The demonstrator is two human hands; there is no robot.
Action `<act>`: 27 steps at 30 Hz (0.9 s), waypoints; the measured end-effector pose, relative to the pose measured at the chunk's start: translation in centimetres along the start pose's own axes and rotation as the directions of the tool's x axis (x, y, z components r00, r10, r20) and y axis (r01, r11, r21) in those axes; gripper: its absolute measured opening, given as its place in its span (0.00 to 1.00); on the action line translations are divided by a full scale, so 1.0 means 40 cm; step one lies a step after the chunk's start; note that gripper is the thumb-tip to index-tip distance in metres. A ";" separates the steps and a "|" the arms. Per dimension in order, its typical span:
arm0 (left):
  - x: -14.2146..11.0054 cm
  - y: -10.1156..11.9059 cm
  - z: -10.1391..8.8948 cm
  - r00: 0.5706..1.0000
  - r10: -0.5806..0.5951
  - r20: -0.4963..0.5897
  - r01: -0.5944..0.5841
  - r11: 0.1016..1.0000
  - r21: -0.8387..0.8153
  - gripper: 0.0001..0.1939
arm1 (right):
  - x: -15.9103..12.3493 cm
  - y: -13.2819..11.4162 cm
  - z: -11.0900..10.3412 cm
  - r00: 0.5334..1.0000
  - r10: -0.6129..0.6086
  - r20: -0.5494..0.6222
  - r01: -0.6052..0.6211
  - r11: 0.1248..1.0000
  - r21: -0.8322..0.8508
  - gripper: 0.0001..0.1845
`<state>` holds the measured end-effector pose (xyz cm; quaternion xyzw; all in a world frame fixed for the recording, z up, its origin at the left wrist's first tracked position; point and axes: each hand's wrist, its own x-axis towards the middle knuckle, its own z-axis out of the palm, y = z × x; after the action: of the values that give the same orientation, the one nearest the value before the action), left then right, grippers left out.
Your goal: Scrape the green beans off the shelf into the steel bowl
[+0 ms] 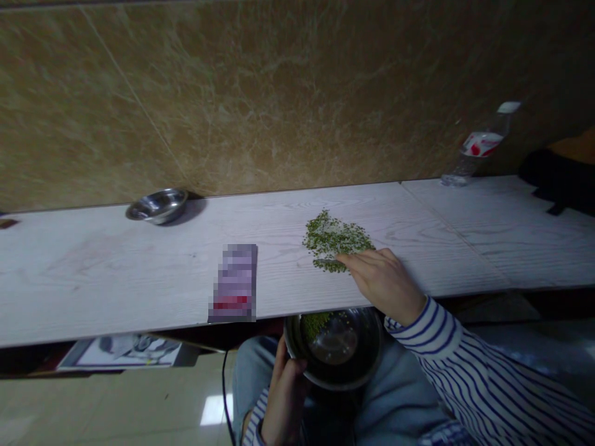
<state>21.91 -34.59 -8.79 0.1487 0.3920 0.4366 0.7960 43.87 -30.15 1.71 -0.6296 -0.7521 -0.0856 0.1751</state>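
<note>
Small green beans [341, 238], which look like mung beans, lie spread in a loose patch on the white wood-grain tabletop. Over the near edge of this patch is my right hand [385, 282], its fingers closed together and pointing left. A small greyish piece shows at its fingertips; what it is I cannot make out. Below the table edge my left hand [288, 387] grips the rim of a steel bowl [337, 350] from the left. The bowl sits above my lap, tilted, with more green beans [316, 325] gathered at its far left side.
A phone-like flat object [233, 282], blurred out, lies left of the beans by the front edge. Farther back are a small steel bowl [160, 207] and a plastic bottle [478, 145] near the wall. A dark bag-like item [562, 176] lies far right. A black cable [224, 390] hangs below.
</note>
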 end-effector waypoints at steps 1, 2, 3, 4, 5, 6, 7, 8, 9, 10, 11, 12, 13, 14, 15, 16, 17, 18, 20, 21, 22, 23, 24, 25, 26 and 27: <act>-0.001 0.000 0.001 1.000 0.003 0.006 -0.003 1.000 0.004 0.35 | -0.003 -0.001 -0.003 1.000 -0.015 0.002 0.015 1.000 0.015 0.16; -0.002 0.001 0.002 1.000 0.006 0.009 -0.006 1.000 0.007 0.35 | -0.005 -0.002 -0.005 1.000 -0.024 0.001 0.024 0.999 0.025 0.16; -0.003 0.001 0.003 1.000 0.007 0.011 -0.007 1.000 0.009 0.35 | -0.006 -0.001 -0.006 1.000 -0.026 -0.005 0.026 0.999 0.031 0.16; -0.004 0.001 0.004 1.000 0.006 0.011 -0.006 1.000 0.011 0.35 | -0.007 0.000 -0.007 1.000 -0.022 -0.012 0.022 0.999 0.031 0.16; -0.006 0.001 0.005 1.000 0.004 0.012 -0.004 1.000 0.013 0.35 | -0.007 0.001 -0.006 1.000 -0.015 -0.018 0.016 1.000 0.027 0.17; -0.007 0.000 0.006 1.000 0.000 0.012 0.000 1.000 0.016 0.35 | -0.008 0.002 -0.004 1.000 -0.011 -0.021 0.012 1.000 0.020 0.17; -0.009 0.000 0.006 1.000 -0.004 0.011 0.004 1.000 0.020 0.35 | -0.009 0.002 -0.002 1.000 -0.013 -0.020 0.013 1.000 0.014 0.17; -0.009 -0.001 0.005 1.000 -0.008 0.009 0.008 1.000 0.023 0.35 | -0.010 0.000 0.000 1.000 -0.019 -0.016 0.020 1.000 0.011 0.17; -0.010 -0.001 0.005 1.000 -0.012 0.006 0.012 1.000 0.025 0.35 | -0.013 -0.002 0.001 1.000 -0.029 -0.010 0.029 1.000 0.011 0.17; -0.010 -0.001 0.005 1.000 -0.014 0.002 0.014 1.000 0.025 0.35 | -0.017 -0.006 0.002 0.999 -0.040 -0.004 0.041 0.999 0.013 0.17; -0.010 0.000 0.006 1.000 -0.017 -0.001 0.017 1.000 0.025 0.35 | -0.021 -0.011 0.002 0.999 -0.053 0.000 0.053 0.998 0.017 0.17; -0.010 0.000 0.006 1.000 -0.016 -0.005 0.017 1.000 0.025 0.35 | -0.026 -0.015 0.000 0.998 -0.065 0.006 0.065 0.998 0.025 0.16; -0.010 0.001 0.007 1.000 -0.016 -0.007 0.016 1.000 0.024 0.35 | -0.032 -0.019 -0.003 0.997 -0.075 0.010 0.075 0.997 0.032 0.16; -0.009 0.001 0.007 1.000 -0.016 -0.005 0.016 1.000 0.021 0.35 | -0.037 -0.022 -0.006 0.997 -0.082 0.010 0.082 0.996 0.040 0.16; -0.009 0.001 0.007 1.000 -0.015 0.000 0.015 1.000 0.016 0.35 | -0.042 -0.023 -0.009 0.996 -0.085 0.006 0.085 0.995 0.048 0.16; -0.009 0.001 0.007 1.000 -0.013 0.006 0.012 1.000 0.010 0.34 | -0.046 -0.023 -0.012 0.996 -0.085 -0.002 0.085 0.995 0.054 0.16; -0.008 0.001 0.006 1.000 -0.006 0.013 0.006 1.000 0.003 0.34 | -0.050 -0.020 -0.015 0.997 -0.081 -0.013 0.082 0.995 0.058 0.16; -0.007 0.000 0.004 1.000 0.002 0.020 -0.002 1.000 -0.004 0.33 | -0.054 -0.016 -0.017 0.997 -0.075 -0.027 0.077 0.995 0.059 0.16; -0.006 -0.003 0.001 0.999 0.013 0.033 -0.013 1.000 -0.009 0.33 | -0.062 -0.005 -0.018 0.997 -0.065 -0.052 0.067 0.997 0.049 0.16; -0.005 -0.004 -0.001 0.999 0.015 0.038 -0.015 1.000 -0.009 0.32 | -0.067 0.001 -0.017 0.996 -0.061 -0.059 0.063 0.997 0.039 0.16; -0.004 -0.006 -0.003 0.999 0.014 0.041 -0.014 1.000 -0.007 0.32 | -0.072 0.006 -0.016 0.997 -0.057 -0.060 0.059 0.998 0.031 0.16; -0.004 -0.007 -0.004 0.999 0.011 0.040 -0.010 1.000 -0.004 0.32 | -0.078 0.009 -0.015 0.997 -0.054 -0.056 0.056 0.998 0.026 0.16; -0.003 -0.009 -0.005 0.999 0.008 0.038 -0.007 1.000 -0.003 0.32 | -0.084 0.010 -0.015 0.997 -0.052 -0.049 0.054 0.998 0.025 0.16; -0.003 -0.010 -0.004 0.999 0.003 0.034 -0.003 1.000 -0.001 0.33 | -0.091 0.011 -0.015 0.998 -0.052 -0.040 0.054 0.998 0.029 0.16; -0.003 -0.010 -0.004 1.000 0.000 0.030 0.000 1.000 -0.001 0.33 | -0.097 0.010 -0.016 0.998 -0.055 -0.034 0.056 0.998 0.038 0.16; -0.003 -0.010 -0.003 1.000 -0.003 0.027 0.003 1.000 -0.001 0.34 | -0.103 0.008 -0.018 0.998 -0.059 -0.030 0.060 0.997 0.048 0.16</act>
<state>22.03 -34.92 -9.05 0.1535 0.3812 0.4338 0.8019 44.90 -34.11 0.82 -0.6012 -0.7698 -0.0810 0.1985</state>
